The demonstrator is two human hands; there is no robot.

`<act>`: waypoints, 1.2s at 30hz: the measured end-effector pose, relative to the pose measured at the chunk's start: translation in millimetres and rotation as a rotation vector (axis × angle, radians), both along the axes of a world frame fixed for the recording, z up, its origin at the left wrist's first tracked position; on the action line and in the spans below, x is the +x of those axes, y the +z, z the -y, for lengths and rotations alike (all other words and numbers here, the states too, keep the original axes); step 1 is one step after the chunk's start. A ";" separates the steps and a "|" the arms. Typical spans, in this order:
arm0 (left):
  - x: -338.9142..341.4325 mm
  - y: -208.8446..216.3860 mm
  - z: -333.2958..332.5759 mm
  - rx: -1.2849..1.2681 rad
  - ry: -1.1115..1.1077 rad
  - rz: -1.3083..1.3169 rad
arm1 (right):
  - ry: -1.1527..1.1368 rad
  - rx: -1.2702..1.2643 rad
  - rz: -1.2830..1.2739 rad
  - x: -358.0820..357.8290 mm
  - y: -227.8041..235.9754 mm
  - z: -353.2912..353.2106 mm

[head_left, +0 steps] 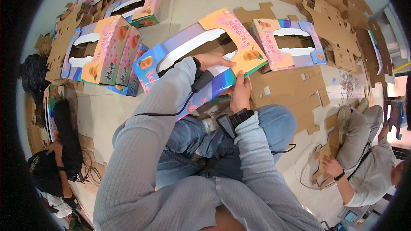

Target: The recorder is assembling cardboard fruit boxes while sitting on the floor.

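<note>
In front of my bent knees is a printed cardboard gift box (246, 45) in orange, pink and blue. Fruit pictures and a long cut-out with white edges mark its upper face, and it sits tilted. My left hand (212, 61) reaches across it, closed on the panel beside the cut-out, with some fingers hidden. At the near green edge, my right hand (241, 94) pinches the box between thumb and fingers. Both wrists carry black devices with cables.
Similar finished-looking boxes (109, 51) stand at left, with another box (295, 45) at right. Flat brown cardboard (291, 90) covers floor beyond my right knee. Stacked cardboard (329, 21) lines the back. A seated person (364, 145) works at right; another person's arm (60, 158) shows at left.
</note>
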State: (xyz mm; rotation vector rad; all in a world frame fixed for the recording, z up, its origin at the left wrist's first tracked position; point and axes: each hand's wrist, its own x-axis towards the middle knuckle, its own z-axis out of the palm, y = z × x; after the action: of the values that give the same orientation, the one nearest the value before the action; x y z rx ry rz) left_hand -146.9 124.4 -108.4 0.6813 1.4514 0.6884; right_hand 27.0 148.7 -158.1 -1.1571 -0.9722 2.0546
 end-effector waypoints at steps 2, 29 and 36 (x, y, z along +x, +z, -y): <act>7.8 2.8 5.0 0.347 0.061 -0.252 | -0.052 0.057 -0.025 -3.0 -5.5 -1.5; 50.0 -5.3 88.6 0.082 0.474 -0.964 | 0.456 0.126 0.061 16.4 11.3 47.6; 28.0 7.7 113.1 -0.016 0.277 -0.255 | 0.439 -0.003 -0.209 15.1 1.8 36.3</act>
State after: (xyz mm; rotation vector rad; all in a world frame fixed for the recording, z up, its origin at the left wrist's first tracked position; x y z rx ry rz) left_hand -118.9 11.2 -100.7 0.5755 1.8068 0.8235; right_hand 42.1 112.4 -156.3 -0.7538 -1.1967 2.4586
